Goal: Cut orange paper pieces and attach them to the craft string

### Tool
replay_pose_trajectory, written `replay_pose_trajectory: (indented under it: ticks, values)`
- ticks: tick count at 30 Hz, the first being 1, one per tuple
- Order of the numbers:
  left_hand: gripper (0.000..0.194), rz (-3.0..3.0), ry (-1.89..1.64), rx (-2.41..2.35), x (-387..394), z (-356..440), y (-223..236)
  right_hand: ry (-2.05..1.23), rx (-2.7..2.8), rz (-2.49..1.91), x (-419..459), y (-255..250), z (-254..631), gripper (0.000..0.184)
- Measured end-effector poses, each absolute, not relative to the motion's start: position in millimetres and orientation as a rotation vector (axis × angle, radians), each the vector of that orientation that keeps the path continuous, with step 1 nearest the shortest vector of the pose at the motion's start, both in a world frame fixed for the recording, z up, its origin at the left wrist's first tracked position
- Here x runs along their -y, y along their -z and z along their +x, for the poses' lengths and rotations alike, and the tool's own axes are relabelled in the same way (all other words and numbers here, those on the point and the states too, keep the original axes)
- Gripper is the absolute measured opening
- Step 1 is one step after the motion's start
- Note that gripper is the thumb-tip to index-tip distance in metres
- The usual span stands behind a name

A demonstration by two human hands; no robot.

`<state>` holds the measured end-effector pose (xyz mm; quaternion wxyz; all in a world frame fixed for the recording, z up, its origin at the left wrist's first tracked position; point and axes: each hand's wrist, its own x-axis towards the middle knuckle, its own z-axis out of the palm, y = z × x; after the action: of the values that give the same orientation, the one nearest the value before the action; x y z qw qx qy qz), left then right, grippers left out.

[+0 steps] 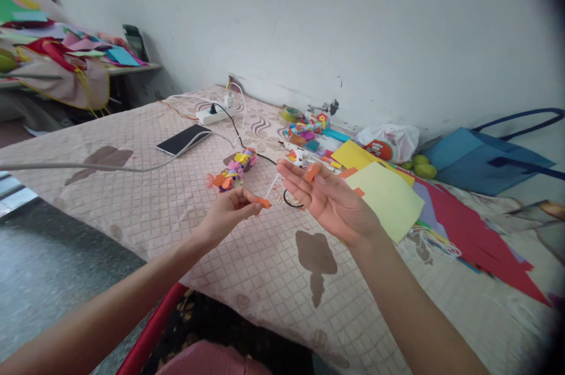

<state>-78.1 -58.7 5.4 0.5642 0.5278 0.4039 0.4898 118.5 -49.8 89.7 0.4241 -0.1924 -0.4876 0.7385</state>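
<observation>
My left hand (229, 210) is closed in a pinch on a small orange paper piece (263, 202), with a thin white stick (272, 185) rising from the same spot. My right hand (329, 198) is held palm up with fingers stretched out, and another small orange paper piece (312, 172) lies on its fingertips. Both hands hover over a patterned pink sheet (176, 210). Just beyond them lies a colourful paper-flower garland (233, 171).
Yellow-green paper (388, 198), yellow and red sheets (477, 234), craft scraps, a tape roll (291, 114), a white bag (392, 140), green fruits (421, 166) and a blue bag (481, 157) lie right. A phone (183, 139), power strip (216, 115) and cables lie left.
</observation>
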Motion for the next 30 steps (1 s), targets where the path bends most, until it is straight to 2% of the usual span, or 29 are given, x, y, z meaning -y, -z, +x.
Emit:
replay_pose_trajectory:
  ticks: [22,30]
  values:
    - [0.018,1.26,-1.204,-0.977,57,-74,-2,-1.825,1.296,-0.561,61,-94,120,0.006]
    - [0.016,1.346,-1.417,-0.996,57,-74,1,-1.787,1.631,-0.52,93,-93,117,0.006]
